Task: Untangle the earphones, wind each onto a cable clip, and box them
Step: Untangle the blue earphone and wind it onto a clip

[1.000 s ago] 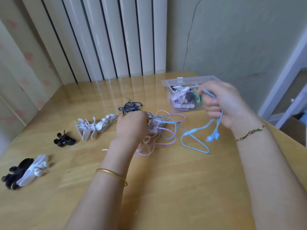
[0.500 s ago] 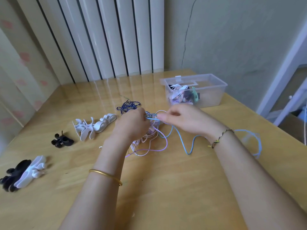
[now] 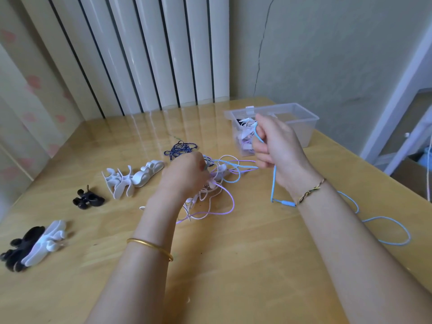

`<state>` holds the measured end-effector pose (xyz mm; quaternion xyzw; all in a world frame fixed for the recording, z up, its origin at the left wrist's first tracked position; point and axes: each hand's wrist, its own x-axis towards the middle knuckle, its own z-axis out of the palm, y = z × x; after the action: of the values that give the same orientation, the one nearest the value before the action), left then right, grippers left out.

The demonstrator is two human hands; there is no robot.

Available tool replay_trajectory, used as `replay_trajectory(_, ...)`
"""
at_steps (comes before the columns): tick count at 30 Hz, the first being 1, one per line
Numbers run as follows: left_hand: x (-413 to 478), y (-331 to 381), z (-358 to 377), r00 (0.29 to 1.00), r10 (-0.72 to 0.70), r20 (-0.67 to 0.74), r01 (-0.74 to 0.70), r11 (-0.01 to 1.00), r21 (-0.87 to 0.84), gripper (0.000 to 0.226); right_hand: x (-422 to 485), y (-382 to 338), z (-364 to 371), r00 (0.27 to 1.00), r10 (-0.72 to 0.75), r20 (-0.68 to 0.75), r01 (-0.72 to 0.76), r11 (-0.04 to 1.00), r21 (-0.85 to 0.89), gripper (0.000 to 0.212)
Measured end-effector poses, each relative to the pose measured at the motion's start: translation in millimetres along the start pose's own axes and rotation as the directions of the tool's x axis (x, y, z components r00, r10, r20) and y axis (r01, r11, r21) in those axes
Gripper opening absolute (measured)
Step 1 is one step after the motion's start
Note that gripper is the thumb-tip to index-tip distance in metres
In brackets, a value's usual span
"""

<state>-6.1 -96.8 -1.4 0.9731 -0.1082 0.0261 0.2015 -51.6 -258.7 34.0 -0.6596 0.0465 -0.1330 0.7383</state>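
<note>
Wood-grain table (image 3: 233, 272) carries everything. Two hands work over it.

The right hand (image 3: 275, 148) is raised in front of the one clear plastic box (image 3: 300, 132), its fingers curled into a fist round the light-blue earphone (image 3: 273, 183). That cable hangs from the fist down to its inline remote, passes behind the forearm and lies in loose loops on the table to the right. Another stretch of it runs back into the tangle (image 3: 219, 190).

The left hand (image 3: 184, 177) sits on that tangle at mid-table, its fingers bent down into the knot and gripping it; the fingertips are hidden behind the hand. At least three cable colours show in the heap: lilac, pale pink-white and light blue. One dark-blue braided earphone (image 3: 180, 150) lies bunched at its far edge, touching it.

The cable clips lie in three groups to the left. Nearest the tangle is a heap of white clips (image 3: 131, 181), several overlapping, so I cannot count them exactly. Next comes a small black clip (image 3: 87, 198) on its own. At the far left one black clip (image 3: 21, 249) and one white clip (image 3: 44, 244) lie against each other.

The box stands open at the far right and holds wound earphones in white, lilac and black at its left end; their number cannot be told.

Each wrist has one band: a gold bangle (image 3: 149, 247) on the left, a braided bracelet (image 3: 309, 192) on the right.
</note>
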Motion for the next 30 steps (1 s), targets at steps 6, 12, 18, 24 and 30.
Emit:
replay_trajectory(6, 1.2, -6.6, -6.7, 0.969, -0.092, -0.231, 0.065, 0.991, -0.121, 0.018, 14.2, 16.3, -27.5, 0.991, -0.082, -0.106, -0.068, 0.379, -0.923, 0.018)
replay_trajectory(12, -3.7, -3.0, -16.1, 0.98, -0.057, -0.19, -0.027, 0.91, -0.413, 0.011, 5.0, 13.3, -20.5, 0.986, 0.128, -0.103, -0.105, 0.012, -0.994, 0.051)
replay_trajectory(18, -8.9, 1.5, -21.6, 0.996, -0.014, -0.088, -0.038, 0.827, -0.561, 0.024, 2.2, 14.0, 0.6, 0.922, -0.362, 0.136, 0.314, 0.496, -0.81, 0.034)
replay_trajectory(24, -12.1, 7.4, -24.4, 0.997, 0.041, -0.058, -0.069, 0.774, -0.629, 0.019, 6.5, 33.0, 12.6, 0.936, -0.279, 0.216, 0.35, 0.65, -0.675, 0.022)
replay_trajectory(30, -11.5, 10.7, -21.8, 0.988, 0.026, -0.152, -0.109, 0.817, -0.566, 0.011, 3.2, 23.1, 16.7, 0.969, -0.237, 0.066, 0.245, 0.913, -0.327, 0.031)
